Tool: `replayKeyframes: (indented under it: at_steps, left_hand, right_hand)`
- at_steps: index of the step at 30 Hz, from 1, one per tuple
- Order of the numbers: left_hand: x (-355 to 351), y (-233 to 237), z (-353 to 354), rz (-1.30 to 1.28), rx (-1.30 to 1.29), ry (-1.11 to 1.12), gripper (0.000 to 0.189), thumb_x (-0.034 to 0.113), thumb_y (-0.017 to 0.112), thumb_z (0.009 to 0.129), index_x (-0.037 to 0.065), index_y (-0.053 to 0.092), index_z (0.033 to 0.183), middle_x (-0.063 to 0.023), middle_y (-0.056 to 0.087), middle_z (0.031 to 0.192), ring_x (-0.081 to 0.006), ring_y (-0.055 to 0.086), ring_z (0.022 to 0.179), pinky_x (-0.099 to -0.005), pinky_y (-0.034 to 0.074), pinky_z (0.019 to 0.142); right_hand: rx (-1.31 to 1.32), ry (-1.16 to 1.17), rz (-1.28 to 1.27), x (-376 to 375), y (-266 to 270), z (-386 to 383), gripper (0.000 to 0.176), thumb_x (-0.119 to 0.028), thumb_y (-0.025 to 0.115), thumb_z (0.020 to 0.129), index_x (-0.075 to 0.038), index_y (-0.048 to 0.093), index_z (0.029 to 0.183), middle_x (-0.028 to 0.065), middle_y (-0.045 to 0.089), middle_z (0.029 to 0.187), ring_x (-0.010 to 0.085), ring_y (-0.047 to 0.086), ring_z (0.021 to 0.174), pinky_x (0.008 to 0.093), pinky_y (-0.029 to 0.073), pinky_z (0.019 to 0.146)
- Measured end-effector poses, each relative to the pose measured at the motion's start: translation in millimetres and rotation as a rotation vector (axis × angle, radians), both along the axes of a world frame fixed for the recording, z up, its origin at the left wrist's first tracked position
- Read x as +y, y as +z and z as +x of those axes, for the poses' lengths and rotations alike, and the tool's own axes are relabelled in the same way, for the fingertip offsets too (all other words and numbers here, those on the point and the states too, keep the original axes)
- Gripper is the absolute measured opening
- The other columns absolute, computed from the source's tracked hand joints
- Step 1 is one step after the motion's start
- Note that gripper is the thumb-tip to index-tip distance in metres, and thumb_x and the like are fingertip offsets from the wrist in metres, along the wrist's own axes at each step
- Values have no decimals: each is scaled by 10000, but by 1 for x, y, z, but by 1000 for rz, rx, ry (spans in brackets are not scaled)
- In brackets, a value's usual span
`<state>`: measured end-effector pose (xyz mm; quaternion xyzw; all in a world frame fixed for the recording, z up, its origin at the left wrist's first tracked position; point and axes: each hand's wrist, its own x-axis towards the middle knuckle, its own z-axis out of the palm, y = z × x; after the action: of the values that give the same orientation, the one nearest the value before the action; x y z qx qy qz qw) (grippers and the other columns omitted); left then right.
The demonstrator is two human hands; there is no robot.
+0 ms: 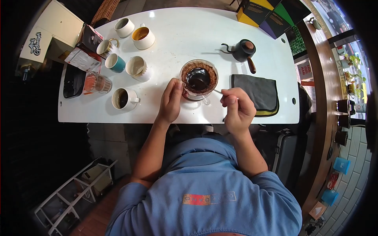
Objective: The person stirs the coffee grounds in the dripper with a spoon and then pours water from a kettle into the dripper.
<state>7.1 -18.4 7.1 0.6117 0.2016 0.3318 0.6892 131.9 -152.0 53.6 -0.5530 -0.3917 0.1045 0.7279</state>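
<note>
A glass dripper (198,77) with dark wet coffee inside and grounds round its wall stands on the white table, over a glass vessel with a small handle. My left hand (171,100) holds the dripper's left side, thumb up near the rim. From my right hand (238,109), its fingers pinched, a thin spoon (216,91) reaches over the dripper's right rim; its tip is hidden in the dark liquid. Right of my right hand lies a folded dark grey cloth (256,92) with a yellow-green edge. Behind it stands a black gooseneck kettle (244,50) with a wooden handle.
Several cups stand on the left, among them a white cup with dark liquid (123,98) and a teal cup (115,63). Beside them are a glass with an orange mark (98,83), a silver bag (82,59) and a black scale (74,81). Coloured boxes (271,16) sit behind right.
</note>
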Motion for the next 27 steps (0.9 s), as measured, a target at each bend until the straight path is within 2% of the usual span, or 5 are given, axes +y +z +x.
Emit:
replayKeyframes:
  at_steps: [2, 9, 15, 22, 27]
  left_hand:
    - [-2, 4, 0, 1, 29, 5, 261, 232, 338, 981, 53, 450, 825, 14, 442, 720, -64, 419, 696, -209, 374, 677]
    - [-5, 8, 1, -6, 26, 28, 250, 219, 343, 978, 53, 436, 816, 14, 423, 712, -67, 419, 686, -214, 384, 670]
    - [-6, 7, 0, 20, 47, 31, 245, 224, 354, 978, 56, 431, 817, 16, 417, 714, -64, 414, 687, -210, 382, 673]
    - [-4, 1, -1, 10, 56, 32, 255, 233, 348, 981, 57, 439, 821, 22, 429, 715, -52, 412, 690, -201, 376, 665]
    - [-4, 1, 0, 20, 49, 29, 256, 236, 347, 981, 49, 456, 844, 17, 454, 727, -51, 419, 695, -198, 375, 668]
  right_hand:
    - [-292, 25, -44, 0, 3, 3, 61, -19, 602, 819, 38, 618, 837, 97, 615, 721, 145, 567, 617, 232, 444, 561]
    - [-470, -6, -178, 4, 5, 6, 104, 8, 650, 753, 16, 649, 856, 97, 618, 730, 191, 576, 633, 267, 446, 584]
    - [-461, -75, -77, 6, 10, 12, 98, -6, 643, 772, 13, 651, 867, 96, 617, 732, 177, 562, 621, 253, 435, 550]
    - [-465, -90, -155, 12, 4, 14, 91, -12, 623, 796, 17, 646, 879, 97, 620, 722, 158, 566, 622, 243, 432, 542]
    - [-83, -65, -149, 14, -4, 7, 87, -38, 578, 847, 22, 636, 872, 82, 621, 704, 120, 560, 589, 225, 430, 555]
